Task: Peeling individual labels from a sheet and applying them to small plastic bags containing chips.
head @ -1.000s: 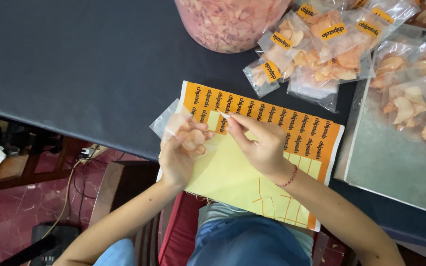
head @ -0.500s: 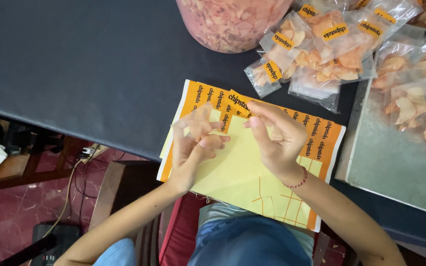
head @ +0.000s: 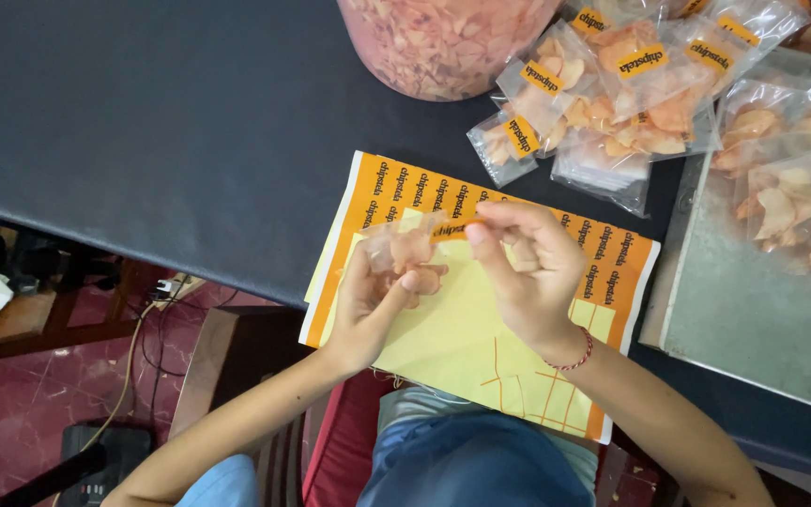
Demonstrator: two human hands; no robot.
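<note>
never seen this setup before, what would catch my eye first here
The two hands at centre: the left hand holds a small clear chip bag while the right hand presses an orange sticker onto it, over a yellow-and-orange sticker sheet. Behind, a heap of labelled bags lies on the dark table beside a big tub of chips.

Clear, glossy plastic is seen in the small chip bag point(head: 405, 252) and the piled chip bags point(head: 612, 103); a smooth paper sticker sheet point(head: 462, 319) is laid on a matt dark tabletop point(head: 161, 141), beside a dull metal tray point(head: 753, 319).
</note>
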